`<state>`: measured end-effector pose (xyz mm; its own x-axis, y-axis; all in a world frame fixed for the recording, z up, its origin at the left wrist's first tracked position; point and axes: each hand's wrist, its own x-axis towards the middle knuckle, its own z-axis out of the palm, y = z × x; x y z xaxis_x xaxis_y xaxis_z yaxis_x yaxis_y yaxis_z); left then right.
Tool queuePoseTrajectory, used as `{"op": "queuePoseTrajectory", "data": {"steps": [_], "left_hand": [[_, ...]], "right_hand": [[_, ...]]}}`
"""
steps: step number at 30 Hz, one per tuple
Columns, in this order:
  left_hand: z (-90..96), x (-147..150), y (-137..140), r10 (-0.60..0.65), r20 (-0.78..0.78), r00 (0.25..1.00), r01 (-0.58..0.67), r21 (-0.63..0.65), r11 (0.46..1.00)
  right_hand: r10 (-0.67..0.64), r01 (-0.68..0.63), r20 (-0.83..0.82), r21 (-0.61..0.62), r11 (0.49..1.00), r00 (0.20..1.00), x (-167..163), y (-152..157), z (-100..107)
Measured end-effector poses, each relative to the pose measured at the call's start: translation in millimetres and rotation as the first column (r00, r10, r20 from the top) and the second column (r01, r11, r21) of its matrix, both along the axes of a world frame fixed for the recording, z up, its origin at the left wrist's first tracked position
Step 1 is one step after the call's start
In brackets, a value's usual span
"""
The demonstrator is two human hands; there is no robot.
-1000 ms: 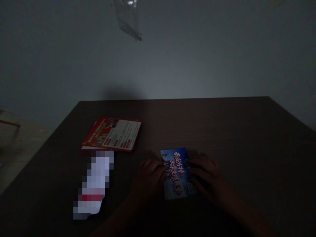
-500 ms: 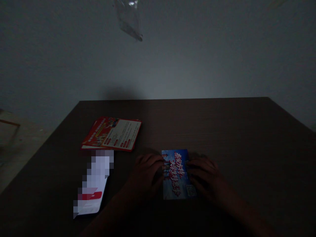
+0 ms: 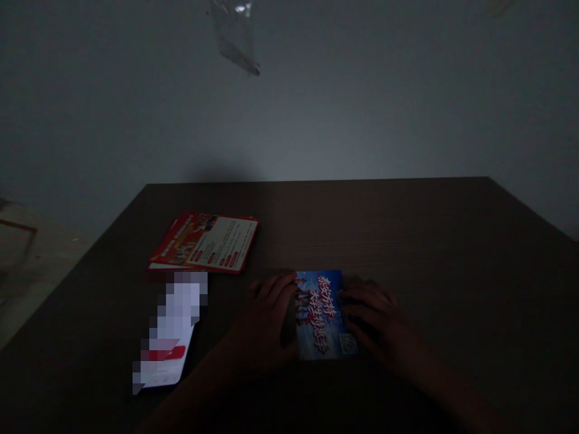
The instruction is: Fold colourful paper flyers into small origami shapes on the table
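Observation:
A blue card (image 3: 322, 319) with large white-and-red Chinese lettering and a QR code near its lower right corner is between my two hands in front of me. My left hand (image 3: 269, 319) holds its left edge, fingertips at the upper corner and thumb by the lower part. Along the right edge, the fingers of my right hand (image 3: 375, 316) press against the card. Dim light hides parts of the fingers, and whether the card lies flat on the table is hard to tell.
Left of my hands, a stack of red-and-white printed cards (image 3: 208, 241) lies on the dark wooden table (image 3: 371, 223). Nearer me is a phone (image 3: 174, 331) with a lit, partly pixelated screen. A clear plastic bag (image 3: 237, 36) hangs against the pale wall behind.
My left thumb has moved down along the card's left edge, away from the fingers. The card has shifted very slightly, and my right hand stays at its right edge.

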<state>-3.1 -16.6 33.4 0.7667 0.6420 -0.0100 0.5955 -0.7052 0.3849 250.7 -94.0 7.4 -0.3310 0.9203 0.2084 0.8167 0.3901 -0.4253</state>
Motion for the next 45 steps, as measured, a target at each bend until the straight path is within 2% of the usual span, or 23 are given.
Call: {"op": "queuePoseTrajectory", "data": {"steps": [6, 15, 19, 24, 31, 36, 45], "left_hand": [[-6.9, 2.0, -4.1, 0.012, 0.03, 0.999, -0.014, 0.064, 0.998], [-6.9, 0.3, -9.9, -0.011, 0.036, 0.999, 0.008, 0.079, 0.997], [-5.5, -1.1, -14.5, -0.019, 0.08, 0.997, 0.012, 0.079, 0.997], [-3.9, -6.0, -12.9, -0.118, 0.112, 0.987, 0.114, 0.035, 0.993], [-4.4, -5.9, -7.8, -0.173, 0.116, 0.978, 0.176, -0.017, 0.984], [-2.6, -4.6, -5.9, -0.191, 0.135, 0.972, 0.195, -0.011, 0.981], [-4.5, -4.2, -3.9, -0.19, 0.275, 0.942, 0.2, -0.008, 0.98]], "right_hand": [[-0.002, 0.002, 0.008, -0.005, 1.0, 1.0, -1.2, -0.9, -0.3], [0.036, -0.037, -0.017, -0.048, 0.998, 0.999, -4.2, 9.0, 16.5], [0.03, -0.03, -0.056, 0.013, 0.999, 0.998, -4.2, 15.3, 7.7], [0.047, -0.042, -0.065, 0.081, 0.996, 0.997, -2.3, 15.7, -7.8], [0.048, -0.04, -0.081, 0.097, 0.995, 0.996, 1.4, 14.3, -12.8], [0.058, -0.052, -0.113, 0.052, 0.997, 0.992, 5.7, 12.7, -12.3], [0.082, -0.087, -0.198, -0.017, 0.996, 0.977, 10.9, 11.0, -4.6]]}}
